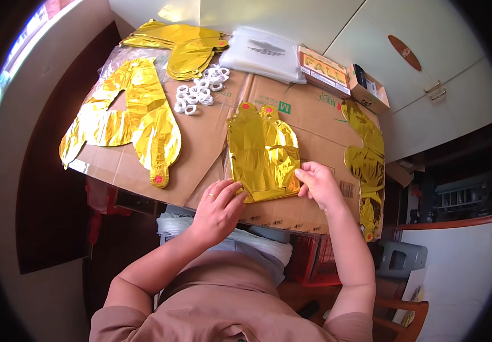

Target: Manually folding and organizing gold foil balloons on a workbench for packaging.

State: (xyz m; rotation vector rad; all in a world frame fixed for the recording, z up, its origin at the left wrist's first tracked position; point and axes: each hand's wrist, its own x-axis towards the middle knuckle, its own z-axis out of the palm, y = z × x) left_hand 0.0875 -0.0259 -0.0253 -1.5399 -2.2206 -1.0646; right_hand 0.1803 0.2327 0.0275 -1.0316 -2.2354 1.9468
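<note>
A folded gold foil balloon [264, 157] lies on flattened cardboard in front of me, with two tabs bearing red dots at its far edge. My right hand [320, 185] pinches its near right edge between thumb and fingers. At its near left corner, my left hand [216, 210], with a ring on one finger, has its fingers bent together on the foil; its thumb is mostly hidden. To the left a letter-A-shaped gold foil balloon [157, 122] is spread flat. Another gold foil balloon [365, 165], with a curvy outline, lies along the right edge.
Stacked gold foil balloons [191, 54] lie at the far left, beside small white ribbon coils [203, 88]. Behind are a pile of clear plastic bags [263, 54], a printed box [324, 69] and an open carton [367, 91]. Cardboard [200, 154] covers the table. Pale cabinets [422, 68] stand behind.
</note>
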